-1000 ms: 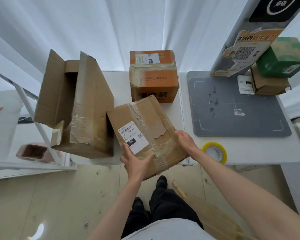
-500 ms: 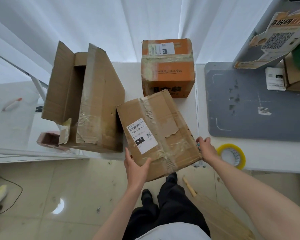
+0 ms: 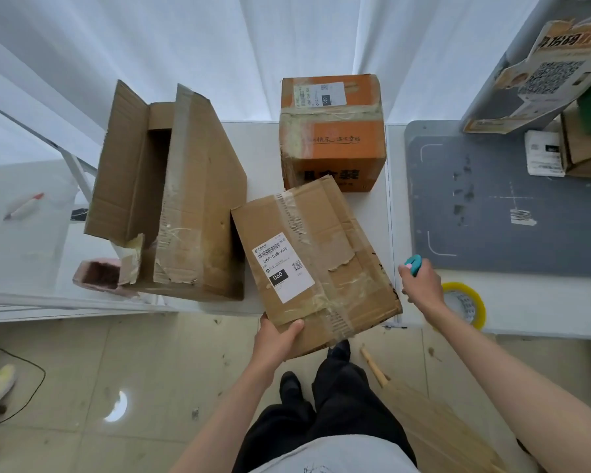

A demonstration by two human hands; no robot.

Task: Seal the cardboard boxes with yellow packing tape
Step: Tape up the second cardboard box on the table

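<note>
labelled box (image 3: pixel 313 268) overhangs bench (image 3: pixel 369 206) front edge | left hand (image 3: pixel 275 339) grips its near corner | right hand (image 3: pixel 422 285) curls round small teal tool (image 3: pixel 414 265) | yellow tape roll (image 3: pixel 464 303) just beside | box likely light, stiff; hold by edges

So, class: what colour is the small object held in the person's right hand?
Teal, with a pink tip: the small object in the right hand, seen in the head view.
</note>
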